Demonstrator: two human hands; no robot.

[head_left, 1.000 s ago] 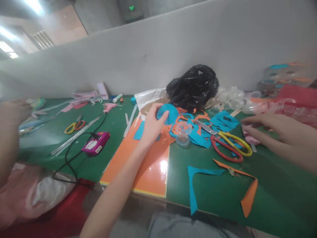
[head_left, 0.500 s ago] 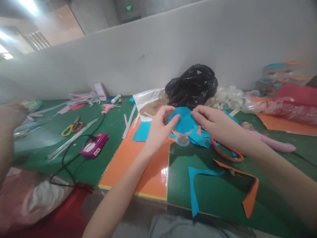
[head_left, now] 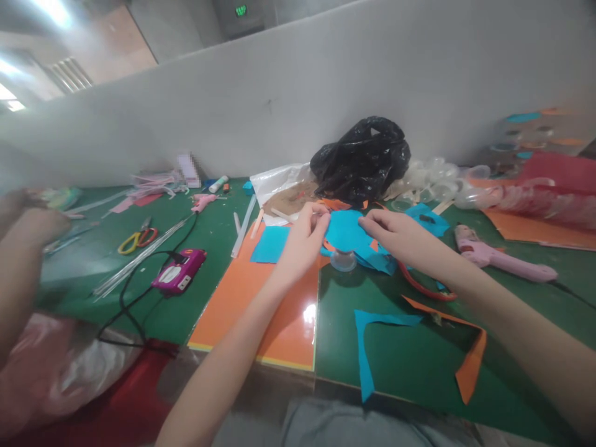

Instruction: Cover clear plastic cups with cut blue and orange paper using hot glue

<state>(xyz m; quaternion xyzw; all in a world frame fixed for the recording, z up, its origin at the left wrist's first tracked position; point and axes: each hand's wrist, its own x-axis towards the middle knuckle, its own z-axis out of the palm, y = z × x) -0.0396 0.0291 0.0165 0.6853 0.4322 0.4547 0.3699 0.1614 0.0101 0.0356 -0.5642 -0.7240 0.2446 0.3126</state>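
A round piece of blue paper (head_left: pixel 347 230) sits over a small clear plastic cup (head_left: pixel 343 261) and hides most of it. My left hand (head_left: pixel 311 231) pinches the paper's left edge between thumb and fingers. At the opposite edge, my right hand (head_left: pixel 384 226) has its fingers pressed together on the paper. Blue paper scraps (head_left: pixel 379 261) lie just behind and beside the cup. Partly under my right forearm is a pair of scissors with red handles (head_left: pixel 421 285).
An orange sheet (head_left: pixel 261 310) lies left of the cup. Pink glue gun (head_left: pixel 507 257) at right; black plastic bag (head_left: pixel 365 158) at the back. Blue offcut (head_left: pixel 364 354) and orange offcut (head_left: pixel 470 372) lie in front. Left are a purple power strip (head_left: pixel 179 273) and another person's hands (head_left: pixel 35 223).
The blue paper has tipped flatter and come down slightly, with both hands still at its edges. My right forearm has shifted, showing more of the pink glue gun. The other person's hands moved right.
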